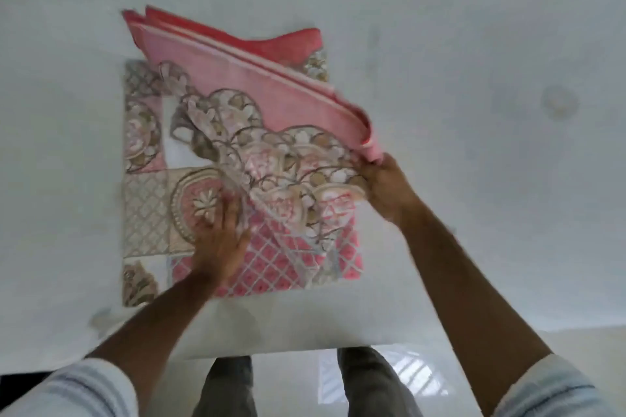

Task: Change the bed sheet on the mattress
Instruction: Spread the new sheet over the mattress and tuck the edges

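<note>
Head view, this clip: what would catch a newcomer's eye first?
The folded pink patterned bed sheet stands out, lying mid-frame on the bare white mattress. The right hand grips a lifted stack of its layers at the right edge, while the left hand lies on the lower layers, its fingers blurred. Below, the person's legs stand at the mattress's near edge.

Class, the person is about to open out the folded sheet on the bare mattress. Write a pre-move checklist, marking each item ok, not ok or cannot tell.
1. Right hand grips the lifted layers of the folded sheet at their right edge: ok.
2. Left hand lies on the lower layers, holding them down: ok, though blurred.
3. Mattress bare around the sheet, with room to spread: ok.
4. Sheet lies fully on the mattress, nothing over the near edge: ok.
5. Which way the sheet should run along the mattress: cannot tell.
6. Mattress surface clean: not ok, faint stain at right.
</note>
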Available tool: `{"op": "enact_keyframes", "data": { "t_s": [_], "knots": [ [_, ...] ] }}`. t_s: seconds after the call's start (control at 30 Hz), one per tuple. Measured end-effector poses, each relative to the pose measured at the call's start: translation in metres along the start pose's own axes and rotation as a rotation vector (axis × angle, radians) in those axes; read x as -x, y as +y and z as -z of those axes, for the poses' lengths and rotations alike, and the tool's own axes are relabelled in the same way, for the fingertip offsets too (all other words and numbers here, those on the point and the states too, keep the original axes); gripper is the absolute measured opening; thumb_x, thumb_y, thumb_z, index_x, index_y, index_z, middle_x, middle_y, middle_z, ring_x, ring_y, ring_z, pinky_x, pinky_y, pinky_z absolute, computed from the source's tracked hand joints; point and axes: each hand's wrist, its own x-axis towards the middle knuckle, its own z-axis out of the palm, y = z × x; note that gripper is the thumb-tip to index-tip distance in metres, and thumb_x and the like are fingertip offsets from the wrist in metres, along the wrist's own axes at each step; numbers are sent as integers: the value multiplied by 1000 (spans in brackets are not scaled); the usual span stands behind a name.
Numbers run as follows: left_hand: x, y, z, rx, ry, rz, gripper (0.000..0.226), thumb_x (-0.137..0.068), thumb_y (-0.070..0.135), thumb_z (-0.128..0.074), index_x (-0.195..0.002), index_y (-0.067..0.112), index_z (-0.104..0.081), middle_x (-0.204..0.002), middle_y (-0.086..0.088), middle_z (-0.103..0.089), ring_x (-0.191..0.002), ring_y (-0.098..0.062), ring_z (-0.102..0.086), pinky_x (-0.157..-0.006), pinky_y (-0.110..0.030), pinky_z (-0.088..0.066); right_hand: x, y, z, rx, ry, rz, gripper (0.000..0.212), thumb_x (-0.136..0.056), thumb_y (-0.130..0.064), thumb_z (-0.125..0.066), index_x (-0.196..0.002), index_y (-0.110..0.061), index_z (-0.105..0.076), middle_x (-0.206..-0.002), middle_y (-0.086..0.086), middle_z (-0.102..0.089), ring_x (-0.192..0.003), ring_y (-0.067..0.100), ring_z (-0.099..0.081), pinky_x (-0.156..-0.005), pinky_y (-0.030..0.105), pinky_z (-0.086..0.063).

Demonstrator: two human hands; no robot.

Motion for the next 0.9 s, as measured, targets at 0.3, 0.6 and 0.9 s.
{"op": "enact_keyframes", "data": {
  "t_s": [0.3, 0.6, 0.9],
  "knots": [
    [-52, 111, 35, -184, -146, 196, 62, -103, 39, -46, -151, 3, -33, -158, -26, -29, -144, -40, -35, -115, -49, -33, 105, -27, 325, -71, 1270, 55, 29, -96, -13, -50, -122, -10, -62, -99, 1, -64, -77, 19, -64, -69, 37, -57],
    [-49, 181, -8, -309, -107, -131, 73, -100, 51, -44, -158, 17, -16, -168, -16, -6, -151, -48, -13, -114, -63, -31, 81, 55, 258, 1269, 512, 276, 71, -90, -30, -60, -151, -5, -35, -158, 17, -32, -147, 34, -27, -117, 57, -29],
    [-47, 140, -10, -267, -15, -236, 71, -100, 51, -38, -161, 35, -6, -170, -2, -6, -154, -38, -8, -114, -71, -26, 35, 76, 193, 1719, 184, 121, 77, -102, -57, -28, -160, -14, -1, -168, 9, 7, -154, 33, 7, -121, 61, 1]
  ]
}}
